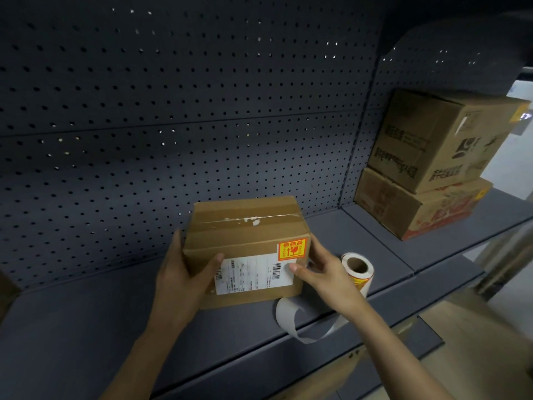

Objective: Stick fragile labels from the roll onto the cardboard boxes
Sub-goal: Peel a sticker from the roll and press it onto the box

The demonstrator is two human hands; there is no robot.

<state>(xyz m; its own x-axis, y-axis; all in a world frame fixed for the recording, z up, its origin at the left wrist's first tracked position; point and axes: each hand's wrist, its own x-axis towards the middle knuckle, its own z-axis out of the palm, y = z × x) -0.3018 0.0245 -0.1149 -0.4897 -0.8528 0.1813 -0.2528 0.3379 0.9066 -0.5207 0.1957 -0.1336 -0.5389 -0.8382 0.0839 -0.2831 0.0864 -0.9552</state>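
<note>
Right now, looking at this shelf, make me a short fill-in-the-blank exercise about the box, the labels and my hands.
1. The fragile label sits at the upper ____ corner of the box's front.
2. The left hand and right hand both hold the ____.
3. Backing paper from the label roll droops over the shelf's ____ edge.
4. At far right, ____ other boxes are stacked.
Missing words: right; box; front; two.

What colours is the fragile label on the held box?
Fragile label: red with yellow markings, clearest in head view.
</note>
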